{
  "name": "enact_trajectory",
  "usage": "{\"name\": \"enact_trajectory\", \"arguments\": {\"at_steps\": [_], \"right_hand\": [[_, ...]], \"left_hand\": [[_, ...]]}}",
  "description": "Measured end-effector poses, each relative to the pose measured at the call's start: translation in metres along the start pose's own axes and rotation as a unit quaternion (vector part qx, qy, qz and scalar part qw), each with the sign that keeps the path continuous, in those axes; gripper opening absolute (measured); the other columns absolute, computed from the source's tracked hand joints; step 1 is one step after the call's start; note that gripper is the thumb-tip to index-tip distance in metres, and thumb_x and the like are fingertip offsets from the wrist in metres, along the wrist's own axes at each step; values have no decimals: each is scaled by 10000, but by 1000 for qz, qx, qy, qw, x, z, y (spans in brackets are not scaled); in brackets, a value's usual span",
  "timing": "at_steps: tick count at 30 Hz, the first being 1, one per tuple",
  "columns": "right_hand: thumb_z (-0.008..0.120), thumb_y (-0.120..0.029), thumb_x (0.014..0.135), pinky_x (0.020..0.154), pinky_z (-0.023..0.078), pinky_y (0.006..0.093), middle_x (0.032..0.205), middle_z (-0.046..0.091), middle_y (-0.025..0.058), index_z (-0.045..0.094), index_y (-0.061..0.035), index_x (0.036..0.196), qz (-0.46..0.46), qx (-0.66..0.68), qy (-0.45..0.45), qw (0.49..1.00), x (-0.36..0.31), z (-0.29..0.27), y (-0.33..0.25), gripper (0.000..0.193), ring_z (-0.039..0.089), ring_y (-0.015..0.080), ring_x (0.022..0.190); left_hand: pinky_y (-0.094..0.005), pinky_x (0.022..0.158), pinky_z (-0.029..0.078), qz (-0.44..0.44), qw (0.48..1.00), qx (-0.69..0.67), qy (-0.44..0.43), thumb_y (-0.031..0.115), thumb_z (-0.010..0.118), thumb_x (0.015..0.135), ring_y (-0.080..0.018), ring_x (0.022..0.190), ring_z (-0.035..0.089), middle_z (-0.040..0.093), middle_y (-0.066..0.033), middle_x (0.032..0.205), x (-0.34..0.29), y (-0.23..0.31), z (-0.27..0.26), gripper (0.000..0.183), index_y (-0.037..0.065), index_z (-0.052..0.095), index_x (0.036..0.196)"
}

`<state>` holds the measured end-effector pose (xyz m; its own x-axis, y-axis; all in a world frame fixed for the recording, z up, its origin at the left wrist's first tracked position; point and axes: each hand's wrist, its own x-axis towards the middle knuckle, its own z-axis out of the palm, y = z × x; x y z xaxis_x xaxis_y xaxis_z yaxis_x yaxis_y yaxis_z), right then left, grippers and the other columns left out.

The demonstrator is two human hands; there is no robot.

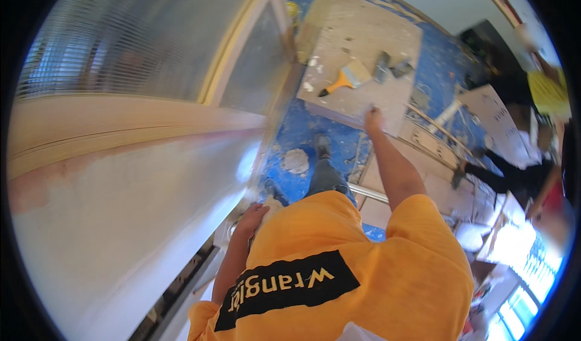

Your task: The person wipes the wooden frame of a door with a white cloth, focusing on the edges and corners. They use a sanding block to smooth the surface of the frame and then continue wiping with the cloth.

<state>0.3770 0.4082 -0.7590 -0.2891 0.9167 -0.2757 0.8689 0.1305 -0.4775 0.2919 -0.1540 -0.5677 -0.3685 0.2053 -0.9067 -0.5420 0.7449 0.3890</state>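
My right hand (374,122) reaches forward, closed, over the near edge of a dusty pale board (339,26). A small dark tip shows at its fingers, too small to name. On the board ahead of it lies a wide paintbrush (348,78) with a yellow body and black handle end. Two small dark grey blocks (381,67) sit to the brush's right. Low by my left side, my left hand (251,217) has its fingers curled beside a pale, crumpled lump (271,210). Whether it grips that lump is unclear.
A wooden-framed partition (139,108) with ribbed glass rises on the left. Blue sheeting (284,123) splashed with white covers the floor. Wood strips and panels (433,147) lie at the right, where another person in dark trousers (502,174) and one in yellow (548,93) are close by.
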Motion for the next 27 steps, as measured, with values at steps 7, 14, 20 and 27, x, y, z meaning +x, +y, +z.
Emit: {"name": "enact_trajectory", "arguments": {"at_steps": [7,14,20,27], "right_hand": [[662,-483,948,981,524,498,1236,699,236,507,-125,1523,-68,-142,91,983,47,-7,-6,695,682,373,1133],[658,-379,1005,1015,503,472,1280,670,206,609,-60,1419,-192,111,-37,974,-5,-42,-61,525,641,364,1175],[692,-463,943,973,532,468,1172,739,201,692,-91,1312,-130,80,7,988,-14,-67,-107,524,694,379,1121],[692,-532,913,978,536,487,1146,734,258,711,13,1191,56,96,90,990,100,-93,-46,613,699,419,1104]], "left_hand": [[-321,883,515,209,925,-128,290,282,635,1047,-165,980,645,720,-105,1162,-57,99,-22,406,-8,661,1329],[-395,1137,436,437,580,47,686,216,631,1064,-318,1324,582,592,-209,1461,-158,232,-97,476,-53,556,1450],[-391,1015,539,509,575,-237,596,391,563,1089,-265,1232,607,561,-188,1466,-239,280,-80,614,-26,457,1529],[-435,1091,488,340,843,-317,270,431,448,1103,-305,1304,590,572,-185,1460,-104,187,-55,614,14,423,1552]]}}
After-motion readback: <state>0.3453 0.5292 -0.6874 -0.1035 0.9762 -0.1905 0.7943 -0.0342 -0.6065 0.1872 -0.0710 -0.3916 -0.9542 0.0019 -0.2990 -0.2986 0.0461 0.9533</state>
